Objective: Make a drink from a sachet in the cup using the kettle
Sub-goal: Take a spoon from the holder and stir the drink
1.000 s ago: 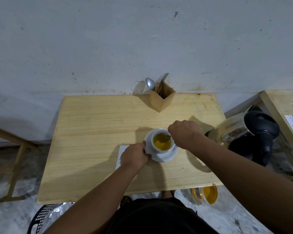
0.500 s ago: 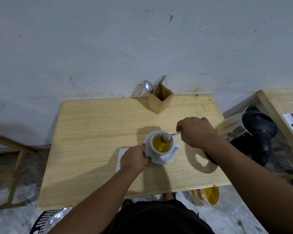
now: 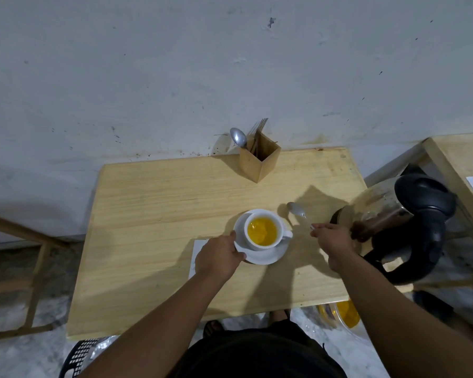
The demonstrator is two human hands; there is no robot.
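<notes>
Sitting on a white saucer (image 3: 268, 256) near the front of the wooden table (image 3: 153, 214), the cup (image 3: 263, 230) is holding yellow liquid. The left hand (image 3: 219, 256) is gripping the saucer's left rim, fingers closed on it. The right hand (image 3: 332, 240), to the right of the cup, is pinching the handle of a spoon (image 3: 296, 209), its bowl lying just beyond the cup's right side. The kettle (image 3: 404, 222) is standing further right of the cup.

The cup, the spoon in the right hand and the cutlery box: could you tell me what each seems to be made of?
Cup: probably glazed ceramic, smooth glossy white. Spoon: evidently metal, with a grey reflective bowl. Cutlery box: apparently unpainted pale wood, matte, matching the table.
</notes>
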